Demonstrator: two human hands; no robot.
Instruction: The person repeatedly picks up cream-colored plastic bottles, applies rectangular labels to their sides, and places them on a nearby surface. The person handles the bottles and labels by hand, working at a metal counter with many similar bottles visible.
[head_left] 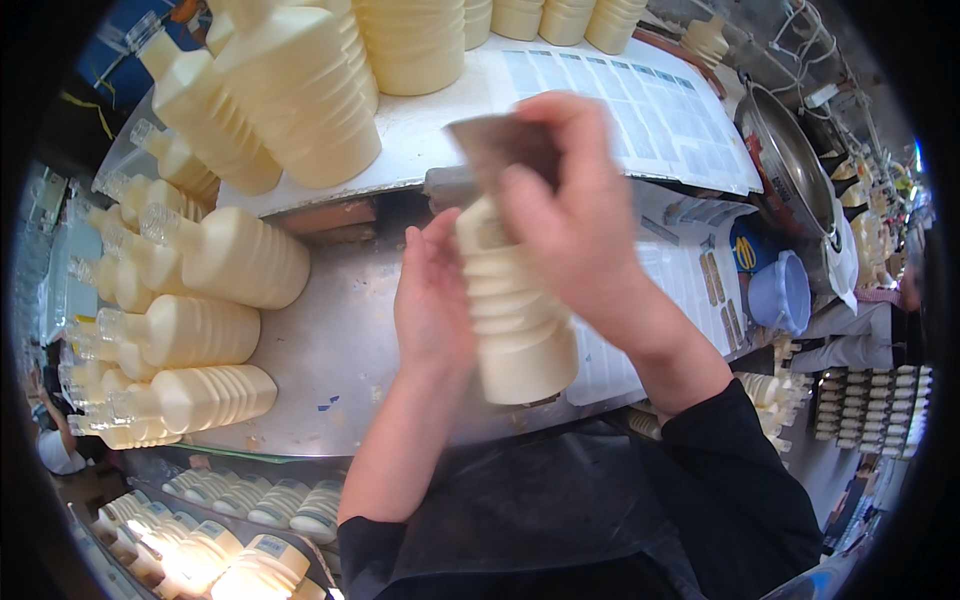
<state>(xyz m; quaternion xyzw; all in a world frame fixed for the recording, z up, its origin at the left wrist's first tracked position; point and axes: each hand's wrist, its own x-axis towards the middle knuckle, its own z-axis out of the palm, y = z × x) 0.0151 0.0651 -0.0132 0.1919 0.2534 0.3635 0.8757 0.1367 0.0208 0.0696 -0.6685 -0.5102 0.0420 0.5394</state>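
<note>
One cream bottle (525, 345), above the surface (340, 340) between loosely spread left fingers (440, 238) and right fingers (578, 118) pinching a brown piece (488, 138), looks mid-work; labelled bottles (285, 568) seem done, plain bottles (245, 260) likely remain.

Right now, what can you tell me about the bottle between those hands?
It's a cream bottle, seemingly plastic, with wavy ridges around its body and a smooth, rounded base. It leans slightly, base toward the wearer. The left hand appears to touch its left side; the right hand, blurred and gripping a brown pad, hides its neck.
</note>
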